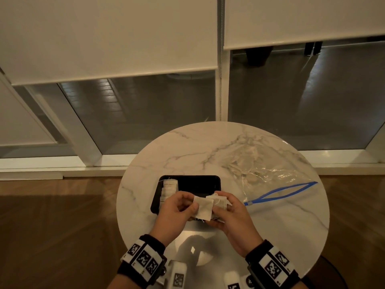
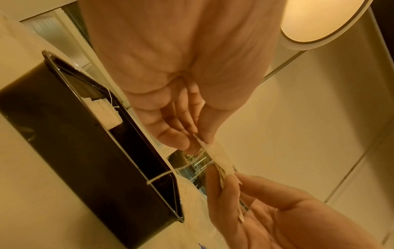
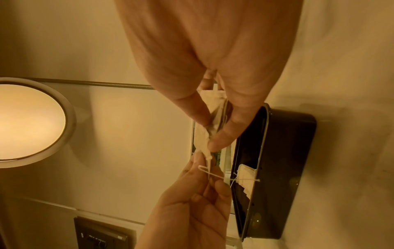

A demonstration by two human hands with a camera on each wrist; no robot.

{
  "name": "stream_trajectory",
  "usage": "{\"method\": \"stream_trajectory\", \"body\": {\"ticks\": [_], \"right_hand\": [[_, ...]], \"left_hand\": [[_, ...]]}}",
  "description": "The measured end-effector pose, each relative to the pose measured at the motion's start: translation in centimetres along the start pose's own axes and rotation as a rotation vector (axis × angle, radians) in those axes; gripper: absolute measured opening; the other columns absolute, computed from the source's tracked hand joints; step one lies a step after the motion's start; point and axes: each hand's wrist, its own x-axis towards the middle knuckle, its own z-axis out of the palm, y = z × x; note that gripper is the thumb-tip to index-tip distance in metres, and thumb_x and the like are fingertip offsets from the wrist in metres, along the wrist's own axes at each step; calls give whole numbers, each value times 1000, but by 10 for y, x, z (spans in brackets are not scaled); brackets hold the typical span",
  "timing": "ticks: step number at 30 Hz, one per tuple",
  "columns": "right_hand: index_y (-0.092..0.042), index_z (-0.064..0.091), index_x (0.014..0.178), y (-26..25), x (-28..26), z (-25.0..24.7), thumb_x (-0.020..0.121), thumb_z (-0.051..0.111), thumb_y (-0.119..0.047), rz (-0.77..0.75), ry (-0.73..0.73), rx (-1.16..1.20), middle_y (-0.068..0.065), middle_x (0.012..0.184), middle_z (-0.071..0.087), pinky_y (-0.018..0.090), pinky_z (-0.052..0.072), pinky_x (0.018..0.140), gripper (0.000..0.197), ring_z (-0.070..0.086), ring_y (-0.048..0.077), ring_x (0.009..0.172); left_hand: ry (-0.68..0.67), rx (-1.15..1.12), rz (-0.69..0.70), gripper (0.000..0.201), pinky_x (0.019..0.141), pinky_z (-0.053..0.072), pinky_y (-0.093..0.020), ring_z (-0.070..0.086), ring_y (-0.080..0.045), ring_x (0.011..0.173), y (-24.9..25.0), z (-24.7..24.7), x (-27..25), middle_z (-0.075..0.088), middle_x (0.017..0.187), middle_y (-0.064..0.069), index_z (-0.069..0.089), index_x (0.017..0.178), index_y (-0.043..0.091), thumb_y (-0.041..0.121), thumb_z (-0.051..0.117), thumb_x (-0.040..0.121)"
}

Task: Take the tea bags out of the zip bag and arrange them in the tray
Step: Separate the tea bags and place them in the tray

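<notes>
We see the marble table (image 1: 270, 222) carrying the open zip bag (image 1: 268, 176), more bags inside, beside the black tray (image 1: 216, 182) with its stacked row (image 1: 169, 188); we judge tangled strings could drag extras out; our left hand (image 1: 177, 209) pinches one tea bag (image 1: 204, 208); our right hand (image 1: 233, 213) clasps a bunch (image 1: 218, 200).

Above a round marble table (image 1: 187, 147), the near edge of a black tray (image 1: 216, 181) is being covered by the left hand (image 1: 175, 209) and right hand (image 1: 233, 213), joined over tea bags (image 1: 205, 207). The tray's left end is being occupied by a row of stacked tea bags (image 1: 169, 189); its middle and right are being left open. The table's right side is being blocked by a crumpled zip bag (image 1: 268, 174).
</notes>
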Motion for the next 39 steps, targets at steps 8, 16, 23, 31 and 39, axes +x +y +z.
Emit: {"method": "stream_trajectory", "body": {"ticks": [8,16,23,31,39], "right_hand": [[-18,62,119,6,3,0,92,60,7,1,3,5,17,112,69,45,61,78,37,72,33,98],[-19,59,121,10,5,1,81,76,6,-47,-4,-52,21,103,72,40,60,70,50,72,32,84],[-17,60,116,6,5,2,81,78,4,-96,-13,-140,20,97,72,38,62,66,45,71,26,75],[-13,62,114,12,17,-7,86,72,5,-135,58,-136,15,95,74,43,63,70,35,74,27,79],[-14,63,112,18,28,-21,85,72,5,-126,131,-45,21,107,67,36,62,68,34,71,33,92]], "left_hand": [[-54,93,8,30,70,54,-23,65,-7,80,4,-8,-2,67,88,5,66,122,22,4,56,100],[-55,82,27,13,69,54,-24,69,-15,79,5,-5,-2,72,86,2,66,101,8,11,73,91],[-173,294,81,24,72,57,-22,69,-5,77,25,-9,6,72,79,7,69,116,28,19,69,94],[-332,614,71,5,70,55,-21,67,-8,76,39,-26,38,73,83,2,71,92,23,18,70,92],[-117,886,24,19,67,46,-21,63,-9,78,25,-53,116,68,84,8,66,80,33,17,70,91]]}}
